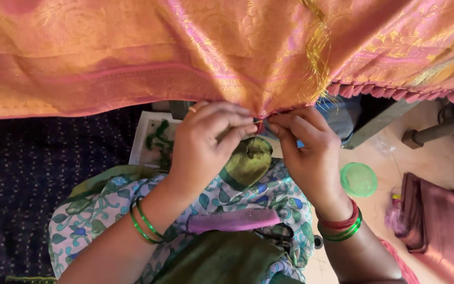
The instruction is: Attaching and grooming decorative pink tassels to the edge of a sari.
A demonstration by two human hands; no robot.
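A pink and gold patterned cloth [132, 58] hangs across the top of the view, with a fringe of small pink tassels [395, 93] along its right edge. My left hand [206, 142] and my right hand [308, 152] meet at the cloth's lower edge [261, 113] and pinch it together, fingertips almost touching. Loose gold threads [316, 52] trail down the cloth just above my right hand. Both wrists wear green bangles; the right also has red ones. A pink comb [235, 220] lies on my lap, on the floral cloth below my hands.
A dark blue dotted cloth [22, 179] covers the left. A white tray [145, 134] with green thread sits behind my left hand. On the floor at right lie a green round lid [359, 179] and folded maroon fabric [437, 221]. Black scissors [277, 234] rest near the comb.
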